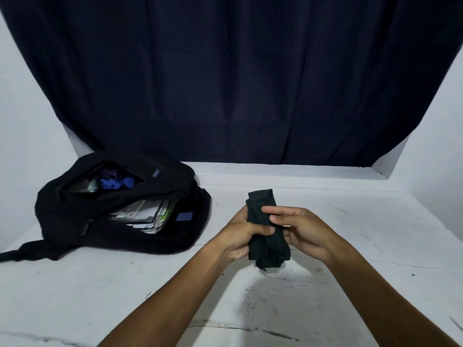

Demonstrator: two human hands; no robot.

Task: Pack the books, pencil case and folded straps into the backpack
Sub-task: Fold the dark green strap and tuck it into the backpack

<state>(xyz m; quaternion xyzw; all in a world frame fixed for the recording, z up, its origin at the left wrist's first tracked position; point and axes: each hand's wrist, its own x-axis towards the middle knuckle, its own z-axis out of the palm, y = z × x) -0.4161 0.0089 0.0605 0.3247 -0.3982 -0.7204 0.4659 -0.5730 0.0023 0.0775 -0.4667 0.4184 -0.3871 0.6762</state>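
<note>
A black backpack [75,221] lies on its side at the left of the white table, both compartments unzipped. Books [147,216] show in the lower opening, and blue and purple items [115,182] in the upper one. To its right, above the table, I hold a folded black strap [265,229] with both hands. My left hand [243,236] grips its left side with the thumb across the front. My right hand [300,229] pinches it from the right with fingers over the top. No pencil case can be made out.
The white table [325,296] is scuffed and marked. A dark blue curtain [238,83] hangs behind it, against white walls. One backpack strap [17,252] trails off toward the left edge.
</note>
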